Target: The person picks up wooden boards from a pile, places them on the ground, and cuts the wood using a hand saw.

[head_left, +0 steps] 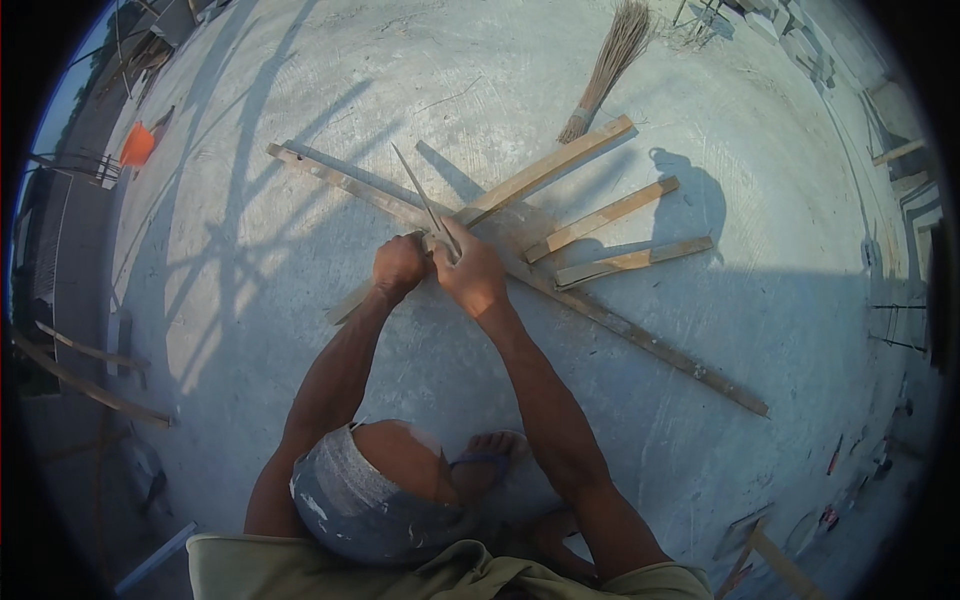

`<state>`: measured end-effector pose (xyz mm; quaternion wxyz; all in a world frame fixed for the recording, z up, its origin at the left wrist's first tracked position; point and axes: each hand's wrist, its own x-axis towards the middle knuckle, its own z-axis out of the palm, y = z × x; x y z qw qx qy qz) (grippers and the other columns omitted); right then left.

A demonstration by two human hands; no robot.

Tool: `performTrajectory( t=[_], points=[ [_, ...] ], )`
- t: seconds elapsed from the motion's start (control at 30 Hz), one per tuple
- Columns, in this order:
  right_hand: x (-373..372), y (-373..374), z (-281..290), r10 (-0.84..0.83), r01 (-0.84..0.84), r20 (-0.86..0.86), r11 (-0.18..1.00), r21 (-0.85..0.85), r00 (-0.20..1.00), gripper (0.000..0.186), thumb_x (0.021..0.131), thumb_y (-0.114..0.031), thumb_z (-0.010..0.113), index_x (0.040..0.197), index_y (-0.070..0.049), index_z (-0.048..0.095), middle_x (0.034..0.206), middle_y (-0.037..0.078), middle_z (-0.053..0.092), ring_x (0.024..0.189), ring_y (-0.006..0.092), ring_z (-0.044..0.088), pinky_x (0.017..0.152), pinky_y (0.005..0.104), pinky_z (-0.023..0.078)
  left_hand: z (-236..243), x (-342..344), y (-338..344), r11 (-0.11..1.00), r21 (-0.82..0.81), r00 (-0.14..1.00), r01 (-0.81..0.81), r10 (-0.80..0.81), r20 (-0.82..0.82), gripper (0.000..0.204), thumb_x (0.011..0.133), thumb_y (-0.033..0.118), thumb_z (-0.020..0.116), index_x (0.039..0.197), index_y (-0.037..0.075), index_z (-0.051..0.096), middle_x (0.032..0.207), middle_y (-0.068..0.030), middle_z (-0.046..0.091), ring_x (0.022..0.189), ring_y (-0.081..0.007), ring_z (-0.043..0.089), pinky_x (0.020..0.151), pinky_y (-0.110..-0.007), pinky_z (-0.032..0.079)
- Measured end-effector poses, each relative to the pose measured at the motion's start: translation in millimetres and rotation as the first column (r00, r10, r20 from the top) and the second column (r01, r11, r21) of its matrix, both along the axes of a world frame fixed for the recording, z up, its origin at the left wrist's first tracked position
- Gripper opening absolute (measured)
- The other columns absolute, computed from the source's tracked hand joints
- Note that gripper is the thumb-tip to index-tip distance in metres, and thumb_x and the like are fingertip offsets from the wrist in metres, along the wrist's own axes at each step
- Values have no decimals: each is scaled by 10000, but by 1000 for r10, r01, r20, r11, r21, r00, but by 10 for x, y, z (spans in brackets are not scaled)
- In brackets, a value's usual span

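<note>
My right hand (468,272) is wrapped round the handle of a handsaw (415,187), whose thin tapering blade points away and to the left, seen almost edge-on. Beside it, my left hand (399,263) is closed on a wooden strip (550,170) that runs slantwise under both hands. This strip crosses a longer wooden batten (660,350) lying on the floor; the crossing is partly hidden by my hands. To the right lie two short wood pieces: a plain one (602,218) and, nearer me, a split-looking one (635,262).
A twig broom (605,70) lies on the concrete floor (400,90) beyond the strips. An orange object (138,145) is at the far left, and curved-looking wooden poles (95,390) are at the left edge. More timber (785,565) stands at lower right.
</note>
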<state>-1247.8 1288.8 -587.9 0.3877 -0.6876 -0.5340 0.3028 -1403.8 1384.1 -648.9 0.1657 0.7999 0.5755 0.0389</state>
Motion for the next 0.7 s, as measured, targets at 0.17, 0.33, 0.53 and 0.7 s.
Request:
performTrajectory(
  t=[0.17, 0.33, 0.53, 0.7],
  points=[
    [120, -1052, 264, 27, -50, -160, 989, -141, 987, 536, 971, -241, 692, 1484, -120, 593, 1129, 268, 745, 966, 451, 737, 830, 449, 609, 80, -160, -6, 990, -142, 1000, 1, -2, -5, 410, 848, 387, 759, 1082, 50, 749, 987, -243, 763, 949, -426, 740, 862, -531, 582],
    [320, -1663, 414, 98, -101, -109, 995, -16, 989, 562, 973, -205, 693, 1499, -55, 569, 1279, 261, 709, 1057, 420, 742, 891, 417, 601, 273, -144, 35, 991, -134, 1000, 9, -12, -22, 417, 857, 415, 753, 1051, 46, 755, 984, -243, 759, 952, -431, 735, 863, -534, 576],
    [48, -213, 114, 77, -78, -54, 997, 0, 996, 534, 987, -195, 700, 1470, 1, 582, 1269, 317, 694, 1142, 389, 734, 928, 375, 569, 207, -30, 82, 989, -144, 999, 20, -13, 49, 470, 885, 463, 739, 1011, 11, 771, 976, -245, 765, 949, -406, 754, 862, -501, 598],
    [96, -807, 258, 89, -98, -84, 990, -102, 992, 544, 977, -193, 691, 1483, -27, 580, 1230, 291, 710, 1107, 400, 730, 921, 407, 575, 158, -267, 140, 992, -122, 1000, -3, 7, 28, 515, 897, 489, 740, 1009, -12, 768, 984, -249, 769, 949, -404, 761, 857, -482, 609]
  ],
)
